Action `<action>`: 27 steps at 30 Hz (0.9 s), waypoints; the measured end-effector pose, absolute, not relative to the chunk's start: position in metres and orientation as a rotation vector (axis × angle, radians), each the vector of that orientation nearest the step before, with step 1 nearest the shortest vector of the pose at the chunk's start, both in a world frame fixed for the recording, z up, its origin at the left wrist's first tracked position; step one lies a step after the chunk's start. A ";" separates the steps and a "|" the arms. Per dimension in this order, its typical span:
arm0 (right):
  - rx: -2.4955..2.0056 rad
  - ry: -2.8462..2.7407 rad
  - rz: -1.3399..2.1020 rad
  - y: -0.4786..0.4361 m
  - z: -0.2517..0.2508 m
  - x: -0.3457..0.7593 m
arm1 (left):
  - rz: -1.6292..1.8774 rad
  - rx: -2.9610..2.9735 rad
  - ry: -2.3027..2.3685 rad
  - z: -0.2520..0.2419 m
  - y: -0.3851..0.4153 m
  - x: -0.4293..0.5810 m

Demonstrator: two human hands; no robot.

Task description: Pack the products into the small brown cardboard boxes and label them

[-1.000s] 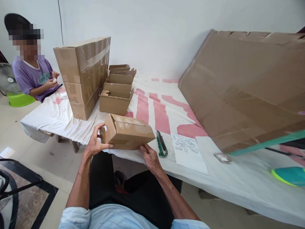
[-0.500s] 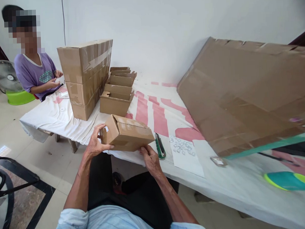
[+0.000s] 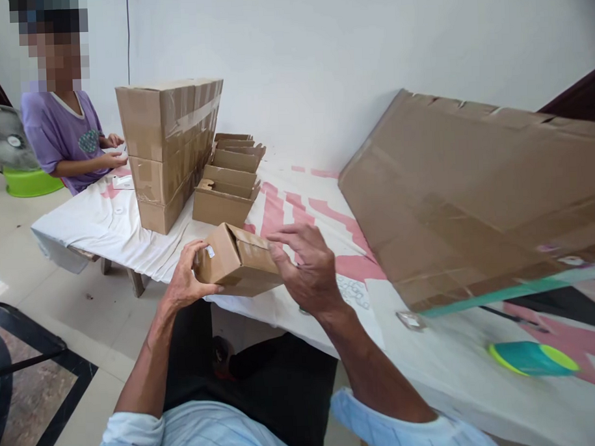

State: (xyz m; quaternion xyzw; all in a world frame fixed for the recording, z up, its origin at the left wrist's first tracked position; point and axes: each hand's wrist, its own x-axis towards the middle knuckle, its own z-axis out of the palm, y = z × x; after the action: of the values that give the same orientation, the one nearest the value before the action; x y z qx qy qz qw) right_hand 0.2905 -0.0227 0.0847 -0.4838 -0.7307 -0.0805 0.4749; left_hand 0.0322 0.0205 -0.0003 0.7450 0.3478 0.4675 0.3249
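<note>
A small closed cardboard box (image 3: pixel 251 280) is tilted at the table's front edge, with a small white sticker (image 3: pixel 210 251) on its left end. My left hand (image 3: pixel 183 279) grips that end, thumb below and fingers along the upper side. Over the box's right end is my right hand (image 3: pixel 311 268), fingers stretched out and apart; it hides that end, and I cannot tell whether the fingertips touch the top. The green box cutter beside the box is almost wholly hidden by my right hand. Behind it lies a paper sheet (image 3: pixel 374 324) with handwriting, partly covered.
Stacked taped cartons (image 3: pixel 148 143) and several open boxes (image 3: pixel 223 203) stand on the cloth-covered table (image 3: pixel 106 216). A large cardboard panel (image 3: pixel 472 197) leans at right, near a teal and yellow object (image 3: pixel 531 359). A person in purple (image 3: pixel 73 140) is at the far left end.
My right hand has let go of the box's lower right edge and risen over its right end, fingers spread. My left hand keeps its grip. The view has shifted slightly.
</note>
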 end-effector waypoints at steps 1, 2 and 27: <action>-1.136 -1.882 -0.195 -0.019 0.094 0.283 | 1.229 1.960 0.910 0.001 0.020 0.034; -1.090 -1.975 -0.195 -0.015 0.101 0.276 | 1.233 1.964 0.909 0.001 0.019 0.035; -1.245 -2.804 -0.547 0.022 0.127 0.230 | 1.255 2.016 0.959 -0.001 0.010 0.056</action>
State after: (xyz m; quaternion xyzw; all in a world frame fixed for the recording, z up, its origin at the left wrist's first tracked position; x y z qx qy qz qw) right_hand 0.2303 0.0224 0.1268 -0.3995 -0.8997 -0.1753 0.0126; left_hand 0.0557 0.0100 -0.0006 0.7543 0.3588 0.4694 0.2862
